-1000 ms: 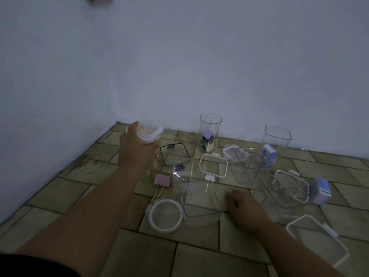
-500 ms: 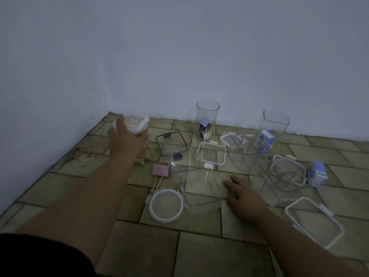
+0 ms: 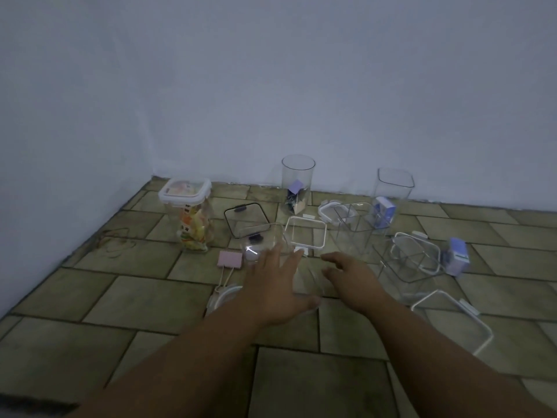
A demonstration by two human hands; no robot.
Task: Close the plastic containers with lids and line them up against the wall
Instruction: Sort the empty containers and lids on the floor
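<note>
A tall clear container (image 3: 193, 227) full of colourful snacks stands shut under a white clip lid (image 3: 184, 191) near the corner, with no hand on it. My left hand (image 3: 275, 286) is spread with straight fingers over the left side of an empty clear container (image 3: 307, 279) in the middle of the floor. My right hand (image 3: 346, 273) hovers at that container's right side, fingers loosely bent and holding nothing. Whether either hand touches the container is unclear. A round white lid (image 3: 221, 298) lies partly under my left forearm.
By the back wall stand an open round jar (image 3: 297, 182) holding clips and an open square jar (image 3: 394, 188). Loose lids (image 3: 245, 220) (image 3: 306, 235) (image 3: 452, 321), more clear containers (image 3: 352, 229) (image 3: 414, 262), purple boxes (image 3: 457, 260) and a pink binder clip (image 3: 230, 260) lie on the tiled floor.
My left hand let go of the lidded snack container, which now stands near the corner, and came back to the middle. My right hand lifted off the floor toward the empty container.
</note>
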